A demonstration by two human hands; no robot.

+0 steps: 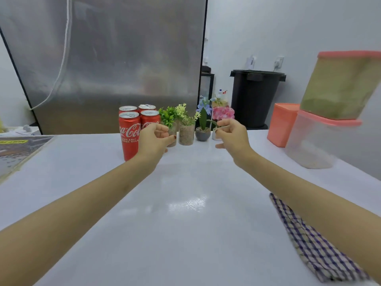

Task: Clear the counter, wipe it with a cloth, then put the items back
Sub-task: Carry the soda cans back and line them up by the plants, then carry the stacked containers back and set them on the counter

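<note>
Several red cola cans (129, 137) stand at the back of the white counter (185, 213). To their right is a row of small potted plants: a leafy green one (171, 134), a yellow-green one (186, 134), a dark pot with a blue flower (202, 133) and a white pot with pink flowers (215, 136). My left hand (153, 140) hovers just before the leafy green pot, fingers loosely curved and holding nothing. My right hand (234, 135) is curved beside the white pot, without a clear grip. A checked cloth (313, 240) lies at the near right, partly under my right forearm.
Stacked plastic containers with pink lids (321, 129) and a pink box (281, 123) stand at the right edge. A black bin (254, 98) stands behind the counter. A metal panel (115, 58) rises behind the cans. A printed mat (18, 149) lies at the left.
</note>
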